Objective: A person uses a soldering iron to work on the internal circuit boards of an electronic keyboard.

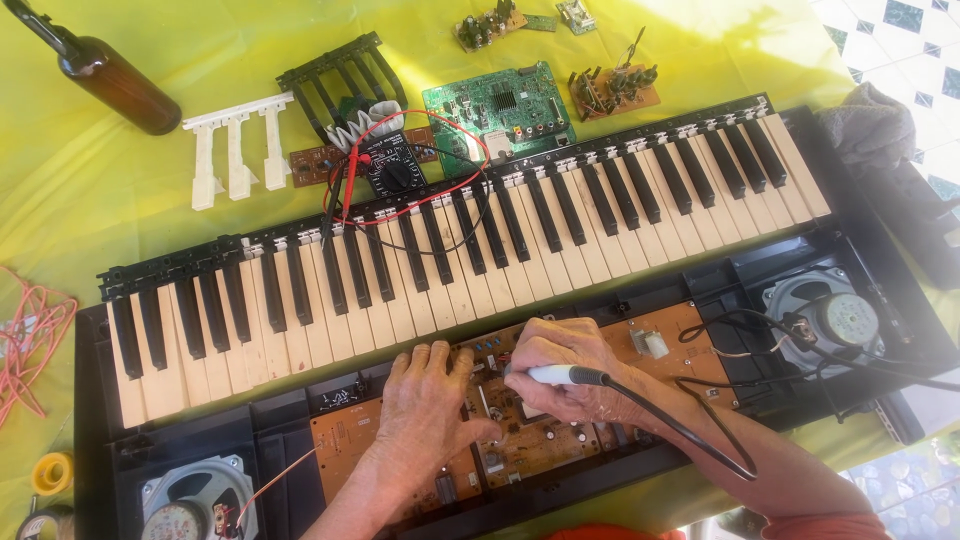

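The right hand (565,378) is clamped on a soldering iron (555,375) (long axis pointing left) over the brown circuit board (530,440); the left hand (425,400) presses flat just beside it, holding nothing.

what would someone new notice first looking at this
First, the long opened black keyboard with white and black keys lying diagonally across the yellow-green cloth. In front of the keys, the right hand holds a white pen-shaped corded tool over the brown circuit board, with the left hand resting beside it. Behind the keys sit a green circuit board and a black dial meter with red and black leads.
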